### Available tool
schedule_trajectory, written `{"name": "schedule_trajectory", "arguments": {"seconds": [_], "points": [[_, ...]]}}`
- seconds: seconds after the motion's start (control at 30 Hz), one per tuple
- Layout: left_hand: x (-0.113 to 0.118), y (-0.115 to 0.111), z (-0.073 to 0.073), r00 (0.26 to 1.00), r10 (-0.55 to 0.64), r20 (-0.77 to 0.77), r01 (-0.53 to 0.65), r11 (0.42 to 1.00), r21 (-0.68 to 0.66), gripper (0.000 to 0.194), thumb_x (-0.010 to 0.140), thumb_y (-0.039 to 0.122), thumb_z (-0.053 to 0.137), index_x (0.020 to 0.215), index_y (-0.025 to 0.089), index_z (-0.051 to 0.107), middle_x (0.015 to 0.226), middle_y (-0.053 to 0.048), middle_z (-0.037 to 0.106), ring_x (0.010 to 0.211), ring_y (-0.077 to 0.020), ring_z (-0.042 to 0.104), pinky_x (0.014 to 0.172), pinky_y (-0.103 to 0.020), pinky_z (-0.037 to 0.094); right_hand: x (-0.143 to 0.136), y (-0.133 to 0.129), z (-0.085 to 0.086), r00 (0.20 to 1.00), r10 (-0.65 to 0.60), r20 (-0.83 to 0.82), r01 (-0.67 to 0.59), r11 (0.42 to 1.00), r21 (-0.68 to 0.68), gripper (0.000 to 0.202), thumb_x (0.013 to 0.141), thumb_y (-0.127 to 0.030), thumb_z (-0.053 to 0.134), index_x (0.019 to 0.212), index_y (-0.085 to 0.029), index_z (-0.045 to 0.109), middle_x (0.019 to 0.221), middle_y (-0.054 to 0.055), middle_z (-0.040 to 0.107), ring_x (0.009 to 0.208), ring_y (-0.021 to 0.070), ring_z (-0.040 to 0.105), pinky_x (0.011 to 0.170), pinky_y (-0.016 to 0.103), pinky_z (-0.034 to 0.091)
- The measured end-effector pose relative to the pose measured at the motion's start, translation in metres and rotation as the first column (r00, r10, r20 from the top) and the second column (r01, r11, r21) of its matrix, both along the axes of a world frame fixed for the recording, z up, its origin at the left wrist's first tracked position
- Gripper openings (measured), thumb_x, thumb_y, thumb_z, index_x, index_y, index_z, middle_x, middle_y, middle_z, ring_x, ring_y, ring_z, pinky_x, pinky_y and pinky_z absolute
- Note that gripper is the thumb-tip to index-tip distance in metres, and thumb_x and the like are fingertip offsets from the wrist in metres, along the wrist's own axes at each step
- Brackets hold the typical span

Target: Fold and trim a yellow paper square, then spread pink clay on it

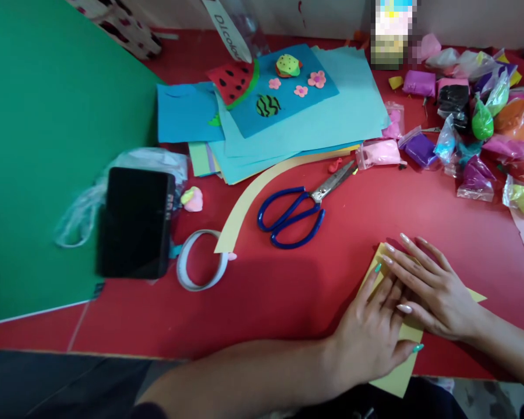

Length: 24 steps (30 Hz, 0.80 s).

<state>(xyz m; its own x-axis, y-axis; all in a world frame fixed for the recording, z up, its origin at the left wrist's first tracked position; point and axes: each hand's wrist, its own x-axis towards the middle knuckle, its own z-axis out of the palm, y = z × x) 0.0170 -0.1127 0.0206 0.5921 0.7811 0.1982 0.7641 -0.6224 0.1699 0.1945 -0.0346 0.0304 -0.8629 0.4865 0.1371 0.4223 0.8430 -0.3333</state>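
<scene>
The yellow paper sheet (395, 381) lies at the red table's (288, 291) near edge, both hands flat on it: left hand (371, 331) and right hand (432, 291) spread, fingers pressing a fold. Folding looks barely begun; blue-handled scissors (299, 209) lie untouched nearby.

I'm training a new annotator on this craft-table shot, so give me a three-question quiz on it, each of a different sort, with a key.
1. True or false: both hands lie flat on the yellow paper.
2. Which lies nearest the blue-handled scissors? A) the tape roll B) the curved yellow paper strip C) the black phone
3. Fill in: the clay watermelon slice rests on a stack of ____ paper sheets.

Key: 1 true: the left hand and right hand press on it, fingers spread. 2 B. 3 blue.
</scene>
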Motion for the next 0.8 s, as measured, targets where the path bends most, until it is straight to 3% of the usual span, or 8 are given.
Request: {"name": "schedule_trajectory", "arguments": {"seconds": [0.13,0.27,0.4,0.47,0.6,0.8], "points": [[0.006,-0.001,0.0,0.999,0.002,0.05,-0.001,1.0,-0.021,0.052,0.091,0.056,0.045,0.119,0.016,0.063,0.127,-0.012,0.064,0.126,-0.0321,0.051,0.115,-0.052,0.015,0.0,0.002,0.001,0.996,0.088,-0.025,-0.089,0.994,-0.057,0.066,0.1,-0.049,0.029,0.154,-0.013,0.018,0.155,0.006,0.035,0.149,0.0234,0.015,0.122,0.044,0.01],[0.004,-0.008,0.003,0.984,0.019,0.175,-0.033,0.996,0.081,0.041,0.092,0.043,0.048,0.107,0.011,0.067,0.117,-0.014,0.069,0.116,-0.0321,0.059,0.109,-0.049,0.03,-0.001,0.003,-0.001,0.996,0.094,0.01,-0.092,0.991,-0.092,0.068,0.099,-0.053,0.028,0.153,-0.013,0.022,0.154,0.007,0.037,0.149,0.0248,0.018,0.122,0.046,0.015],[-0.005,-0.011,0.007,0.983,-0.097,0.153,0.081,0.991,0.109,0.025,0.089,0.027,0.056,0.103,0.011,0.069,0.111,-0.01,0.071,0.114,-0.028,0.061,0.109,-0.041,0.034,-0.002,0.002,-0.002,0.996,0.089,0.025,-0.085,0.99,-0.11,0.071,0.098,-0.058,0.025,0.153,-0.014,0.02,0.154,0.008,0.037,0.148,0.026,0.019,0.12,0.051,0.02],[-0.008,-0.009,0.007,0.984,-0.146,0.1,0.144,0.989,0.03,0.028,0.092,0.03,0.055,0.108,0.013,0.069,0.117,-0.007,0.07,0.121,-0.0256,0.057,0.111,-0.038,0.031,-0.001,0.002,-0.002,0.995,0.091,0.035,-0.087,0.991,-0.103,0.072,0.097,-0.058,0.028,0.154,-0.016,0.019,0.153,0.008,0.039,0.148,0.0263,0.02,0.12,0.052,0.022],[-0.007,-0.006,0.006,0.979,-0.194,0.055,0.2,0.968,-0.153,0.049,0.094,0.052,0.047,0.122,0.015,0.062,0.126,-0.005,0.065,0.133,-0.025,0.045,0.114,-0.039,0.026,-0.002,0.002,-0.002,0.992,0.107,0.063,-0.103,0.992,-0.067,0.072,0.097,-0.058,0.032,0.154,-0.015,0.019,0.153,0.007,0.038,0.148,0.0256,0.021,0.121,0.05,0.018],[-0.007,-0.007,0.007,0.975,-0.221,0.03,0.223,0.955,-0.196,0.058,0.09,0.058,0.05,0.127,0.015,0.059,0.13,-0.006,0.063,0.137,-0.0271,0.04,0.116,-0.04,0.021,-0.004,0.001,-0.003,0.993,0.066,0.093,-0.066,0.998,-0.003,0.079,0.093,-0.063,0.036,0.154,-0.014,0.018,0.156,0.008,0.033,0.149,0.0254,0.018,0.122,0.045,0.014]]}}
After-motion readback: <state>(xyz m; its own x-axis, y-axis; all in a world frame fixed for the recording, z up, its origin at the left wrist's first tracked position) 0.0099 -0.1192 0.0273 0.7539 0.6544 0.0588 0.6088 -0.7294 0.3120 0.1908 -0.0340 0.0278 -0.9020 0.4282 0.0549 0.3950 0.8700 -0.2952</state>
